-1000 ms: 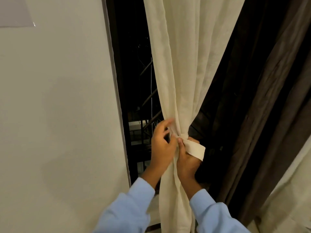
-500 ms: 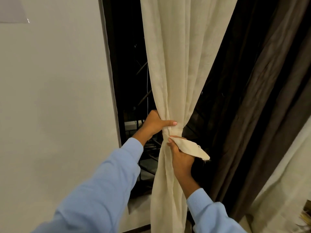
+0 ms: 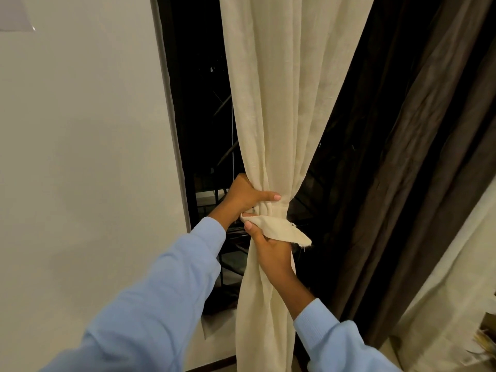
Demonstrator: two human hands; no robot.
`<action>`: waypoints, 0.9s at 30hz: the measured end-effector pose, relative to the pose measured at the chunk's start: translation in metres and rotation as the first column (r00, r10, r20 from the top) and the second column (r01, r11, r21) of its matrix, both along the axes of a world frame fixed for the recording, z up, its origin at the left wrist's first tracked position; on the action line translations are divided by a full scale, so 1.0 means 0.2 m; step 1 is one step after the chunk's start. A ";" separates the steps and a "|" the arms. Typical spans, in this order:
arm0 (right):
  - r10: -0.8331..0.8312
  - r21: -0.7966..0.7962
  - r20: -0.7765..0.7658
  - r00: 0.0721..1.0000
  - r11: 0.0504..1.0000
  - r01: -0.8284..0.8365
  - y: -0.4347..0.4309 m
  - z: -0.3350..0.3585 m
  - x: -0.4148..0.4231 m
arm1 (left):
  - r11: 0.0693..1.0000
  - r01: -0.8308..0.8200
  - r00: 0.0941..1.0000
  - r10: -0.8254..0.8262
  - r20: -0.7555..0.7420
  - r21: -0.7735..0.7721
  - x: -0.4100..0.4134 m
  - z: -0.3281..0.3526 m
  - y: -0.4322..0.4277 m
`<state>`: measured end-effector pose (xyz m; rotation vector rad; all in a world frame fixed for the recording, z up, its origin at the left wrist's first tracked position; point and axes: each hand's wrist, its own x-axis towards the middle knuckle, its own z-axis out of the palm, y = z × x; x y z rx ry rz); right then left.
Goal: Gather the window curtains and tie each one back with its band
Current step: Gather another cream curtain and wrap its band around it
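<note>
Beside the pale wall [image 3: 80, 157] and the dark window opening [image 3: 198, 103], the left hand [image 3: 245, 196] is clenching round the gathered cream curtain [image 3: 290, 103] at its waist. Just below it, the right hand [image 3: 271, 253] is pinching the free end of the cream band [image 3: 279, 228]. The band is lying crosswise to the curtain's vertical hang, its tail pointing right toward the brown curtain [image 3: 402, 157]. Its other end is probably sitting under the left fingers, though that is hidden. The right hand is nearer for the knotting.
</note>
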<state>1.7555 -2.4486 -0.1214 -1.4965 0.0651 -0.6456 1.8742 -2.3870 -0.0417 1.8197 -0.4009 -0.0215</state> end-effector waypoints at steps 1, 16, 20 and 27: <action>0.015 -0.005 -0.007 1.000 1.000 -0.015 0.00 0.00 -0.01 | 1.000 -0.007 1.000 0.007 0.014 0.006 0.01 0.00 0.00; -0.236 0.250 0.049 0.971 0.944 0.217 -0.28 0.06 0.00 | 0.982 0.126 0.991 -0.131 -0.024 -0.142 0.01 -0.03 0.07; -0.176 0.304 -0.032 0.984 0.936 0.177 -0.37 0.03 0.07 | 0.964 0.208 0.973 -0.222 -0.070 -0.169 -0.03 -0.04 0.07; 0.091 0.407 -0.182 0.979 0.913 -0.010 -0.38 -0.01 0.12 | 0.954 0.250 0.965 -0.259 -0.036 -0.164 -0.09 -0.09 0.07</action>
